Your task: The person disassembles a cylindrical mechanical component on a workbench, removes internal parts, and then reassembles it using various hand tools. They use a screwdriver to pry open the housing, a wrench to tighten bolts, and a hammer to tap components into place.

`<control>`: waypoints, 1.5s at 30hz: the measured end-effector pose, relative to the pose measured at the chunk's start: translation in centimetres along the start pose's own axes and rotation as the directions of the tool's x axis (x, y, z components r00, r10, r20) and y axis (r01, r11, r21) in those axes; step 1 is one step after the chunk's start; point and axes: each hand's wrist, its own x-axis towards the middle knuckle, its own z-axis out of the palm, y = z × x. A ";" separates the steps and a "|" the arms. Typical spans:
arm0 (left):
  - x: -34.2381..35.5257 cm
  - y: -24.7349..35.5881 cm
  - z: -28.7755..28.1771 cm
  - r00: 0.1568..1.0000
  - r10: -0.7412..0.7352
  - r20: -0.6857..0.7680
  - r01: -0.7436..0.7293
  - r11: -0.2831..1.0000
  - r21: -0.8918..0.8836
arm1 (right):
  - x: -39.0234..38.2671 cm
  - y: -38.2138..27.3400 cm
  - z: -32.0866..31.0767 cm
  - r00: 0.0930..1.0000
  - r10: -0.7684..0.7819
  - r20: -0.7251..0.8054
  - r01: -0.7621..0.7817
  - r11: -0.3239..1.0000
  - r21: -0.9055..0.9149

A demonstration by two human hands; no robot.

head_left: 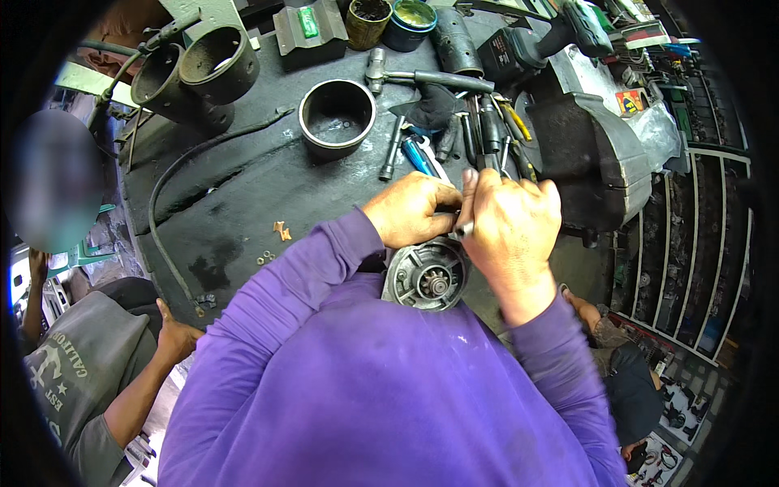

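A metal starter-like housing [406,274] with a toothed gear at its centre rests against my body at the bench edge. My left hand [410,211] is closed just above it, its fingers curled on something I cannot make out. My right hand [507,227] is closed round a metal tool [464,230], beside my left fingers at the housing's upper side; the tool's far end is hidden. Just beyond my hands lie a blue-handled tool [415,154], a socket extension [392,148] and several pliers and wrenches [488,122].
The dark bench [211,235] holds a hammer [434,79], round casing [337,122], cylinders [219,69], cable [166,187], washers [264,258], tins [410,24], power tool [507,57] and black casting [592,162]. Other people are at left [89,365] and lower right [629,381]; racks [673,252] stand right.
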 end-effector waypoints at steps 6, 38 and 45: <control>0.7 0.6 -1.0 0.995 0.036 0.095 -0.026 0.994 -0.105 | -0.8 2.4 -0.7 0.986 -0.165 0.018 0.165 0.986 0.024; 0.7 0.1 -0.2 0.997 -0.040 0.065 0.043 0.998 -0.049 | 0.4 1.6 -0.3 0.977 -0.194 -0.087 0.205 0.968 0.145; 0.2 0.2 -0.6 0.983 -0.148 0.109 0.173 0.943 -0.283 | -1.5 3.2 -0.5 0.994 -0.065 0.092 0.045 0.979 0.199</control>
